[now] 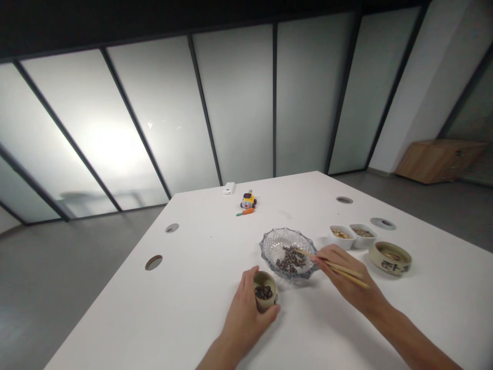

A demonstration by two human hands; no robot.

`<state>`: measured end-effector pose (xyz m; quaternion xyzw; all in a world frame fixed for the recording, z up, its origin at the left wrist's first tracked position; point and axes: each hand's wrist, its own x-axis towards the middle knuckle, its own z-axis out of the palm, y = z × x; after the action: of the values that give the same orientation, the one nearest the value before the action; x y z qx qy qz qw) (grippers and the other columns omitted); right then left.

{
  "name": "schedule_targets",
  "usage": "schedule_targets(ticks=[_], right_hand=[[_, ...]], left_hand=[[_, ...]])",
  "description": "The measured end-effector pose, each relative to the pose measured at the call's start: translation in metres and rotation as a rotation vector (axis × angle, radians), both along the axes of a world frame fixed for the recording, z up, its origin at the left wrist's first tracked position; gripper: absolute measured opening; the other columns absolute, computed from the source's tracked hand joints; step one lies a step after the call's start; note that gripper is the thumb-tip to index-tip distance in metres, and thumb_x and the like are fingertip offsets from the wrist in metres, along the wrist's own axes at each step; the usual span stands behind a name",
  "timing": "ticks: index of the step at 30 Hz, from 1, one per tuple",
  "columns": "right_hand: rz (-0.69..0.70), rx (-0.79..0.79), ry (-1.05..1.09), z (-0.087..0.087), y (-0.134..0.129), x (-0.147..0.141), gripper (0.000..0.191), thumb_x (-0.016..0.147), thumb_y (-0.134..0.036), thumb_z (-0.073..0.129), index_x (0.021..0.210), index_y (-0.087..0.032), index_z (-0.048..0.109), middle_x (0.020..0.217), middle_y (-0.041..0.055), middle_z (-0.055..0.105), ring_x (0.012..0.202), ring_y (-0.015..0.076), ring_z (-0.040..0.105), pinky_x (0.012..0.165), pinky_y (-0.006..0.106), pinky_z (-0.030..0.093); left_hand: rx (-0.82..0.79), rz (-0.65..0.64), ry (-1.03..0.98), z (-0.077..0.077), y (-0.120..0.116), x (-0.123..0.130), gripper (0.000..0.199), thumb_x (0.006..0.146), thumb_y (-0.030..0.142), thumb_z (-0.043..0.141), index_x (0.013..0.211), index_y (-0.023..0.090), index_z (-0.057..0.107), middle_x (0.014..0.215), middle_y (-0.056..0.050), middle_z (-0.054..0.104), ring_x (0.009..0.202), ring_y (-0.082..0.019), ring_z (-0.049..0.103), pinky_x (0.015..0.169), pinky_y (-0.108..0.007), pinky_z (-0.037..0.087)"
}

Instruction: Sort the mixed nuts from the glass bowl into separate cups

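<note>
Left hand (247, 308) grips the small round green-beige cup (269, 302); right hand (346, 275) should pinch wooden chopsticks (348, 276) lightly, tips level.

clear faceted glass bowl (268, 252), smooth wooden chopsticks (346, 274), matt white tabletop (192, 288)
</note>
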<state>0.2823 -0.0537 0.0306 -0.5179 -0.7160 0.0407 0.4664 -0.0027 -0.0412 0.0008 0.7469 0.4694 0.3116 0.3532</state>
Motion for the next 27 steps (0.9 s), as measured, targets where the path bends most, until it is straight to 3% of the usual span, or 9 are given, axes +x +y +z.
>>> schedule_targets(ticks=[27], right_hand=[[0.024, -0.01, 0.019, -0.0068, 0.0025, -0.0024, 0.026, 0.101, -0.044, 0.058, 0.092, -0.025, 0.072, 0.092, 0.0051, 0.072, 0.085, 0.0201, 0.07, 0.079, 0.031, 0.059]], left_hand=[[0.019, -0.004, 0.009, -0.0015, 0.0011, -0.0003, 0.077, 0.076, 0.022, 0.074, 0.145, 0.018, 0.04, 0.144, -0.016, 0.054, 0.136, -0.031, 0.054, 0.121, -0.048, 0.039]])
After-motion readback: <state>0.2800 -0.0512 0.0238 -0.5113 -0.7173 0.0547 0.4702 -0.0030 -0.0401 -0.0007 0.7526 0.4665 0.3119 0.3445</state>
